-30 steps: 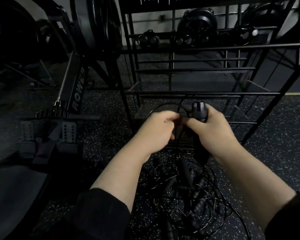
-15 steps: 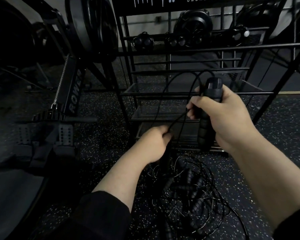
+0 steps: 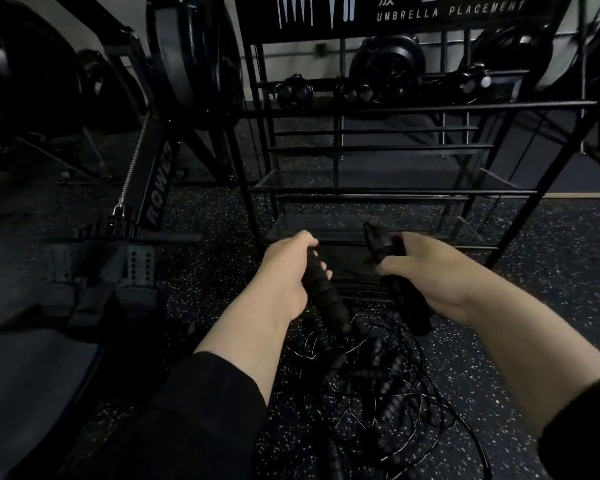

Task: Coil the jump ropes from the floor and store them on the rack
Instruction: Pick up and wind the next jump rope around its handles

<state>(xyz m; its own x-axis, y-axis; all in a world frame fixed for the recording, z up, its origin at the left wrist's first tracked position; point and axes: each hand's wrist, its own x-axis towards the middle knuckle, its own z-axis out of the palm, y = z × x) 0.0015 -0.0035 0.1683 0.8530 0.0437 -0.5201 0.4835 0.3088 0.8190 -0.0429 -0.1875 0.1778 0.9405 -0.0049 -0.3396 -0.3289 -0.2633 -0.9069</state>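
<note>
Progress early — left hand (image 3: 284, 275) grips one rope handle (image 3: 323, 296), right hand (image 3: 426, 271) grips another (image 3: 381, 244). Rope tangle (image 3: 378, 382) on floor (image 3: 534, 271) uncoiled — rack (image 3: 378, 192) shelves hold no ropes.

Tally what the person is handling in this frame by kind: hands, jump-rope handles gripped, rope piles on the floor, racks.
Hands: 2, the left hand and the right hand
Gripped handles: 2, the left handle and the right handle
Floor rope pile: 1; ropes in it too tangled to count
Rack: 1
Total: 6
</note>
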